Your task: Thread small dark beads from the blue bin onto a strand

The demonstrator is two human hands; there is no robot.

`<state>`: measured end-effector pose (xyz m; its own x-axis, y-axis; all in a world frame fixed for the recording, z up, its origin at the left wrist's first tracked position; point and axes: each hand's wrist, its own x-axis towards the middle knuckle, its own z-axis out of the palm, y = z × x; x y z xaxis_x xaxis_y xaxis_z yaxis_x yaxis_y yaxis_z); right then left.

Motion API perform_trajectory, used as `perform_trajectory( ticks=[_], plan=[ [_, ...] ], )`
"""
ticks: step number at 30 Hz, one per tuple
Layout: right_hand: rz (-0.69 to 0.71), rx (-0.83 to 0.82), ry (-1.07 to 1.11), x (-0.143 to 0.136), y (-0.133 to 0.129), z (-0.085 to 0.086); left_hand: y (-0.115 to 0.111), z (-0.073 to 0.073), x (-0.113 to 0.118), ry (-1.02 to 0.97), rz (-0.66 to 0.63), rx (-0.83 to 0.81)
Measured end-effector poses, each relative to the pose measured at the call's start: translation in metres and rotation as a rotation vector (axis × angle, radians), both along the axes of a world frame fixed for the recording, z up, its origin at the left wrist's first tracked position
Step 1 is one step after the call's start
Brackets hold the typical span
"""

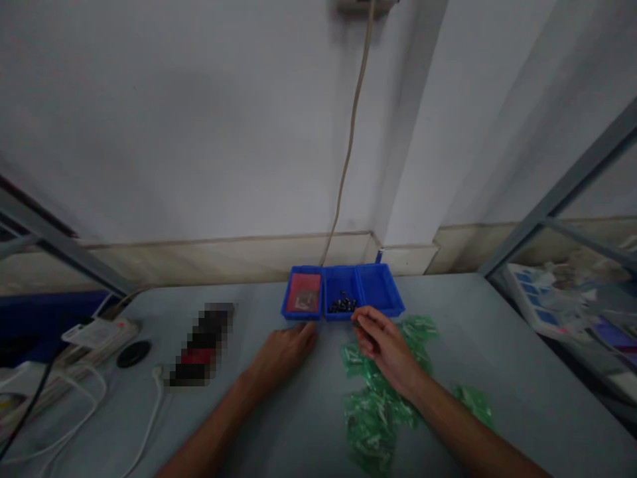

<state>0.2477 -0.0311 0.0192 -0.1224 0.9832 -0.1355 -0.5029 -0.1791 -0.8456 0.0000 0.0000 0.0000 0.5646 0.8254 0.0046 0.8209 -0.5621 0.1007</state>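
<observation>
My right hand (pixel 381 337) is closed in a pinch just in front of the blue divided bins. At its fingertips is a small dark spot, too small to name. My left hand (pixel 288 346) rests low on the table by the front of the left bin, fingers curled together and partly hidden; whether anything is in them does not show. Small dark metal-looking pieces (pixel 342 305) lie in the middle blue bin (pixel 341 277). The left blue bin (pixel 285 311) holds a red-tinted bag (pixel 305 285). Green plastic bags (pixel 371 425) of small parts lie under and beside my right hand.
Another green bag (pixel 474 405) lies right of my right forearm. On the left are a pixelated dark object (pixel 202 345), a round black disc (pixel 134 354), a white cable (pixel 152 425) and a power strip (pixel 99 338). A white wall (pixel 223 133) stands behind the table.
</observation>
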Motion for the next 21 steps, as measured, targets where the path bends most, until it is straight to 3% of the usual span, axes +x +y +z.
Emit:
perform_trajectory(
  ticks=[12,21],
  plan=[
    [-0.031,-0.019,-0.005,0.0,0.001,-0.004,-0.005,0.011,0.007,0.071,0.084,-0.033],
    [-0.024,-0.024,-0.01,0.0,0.002,-0.004,-0.001,0.0,0.003,0.054,0.042,-0.013]
  ],
)
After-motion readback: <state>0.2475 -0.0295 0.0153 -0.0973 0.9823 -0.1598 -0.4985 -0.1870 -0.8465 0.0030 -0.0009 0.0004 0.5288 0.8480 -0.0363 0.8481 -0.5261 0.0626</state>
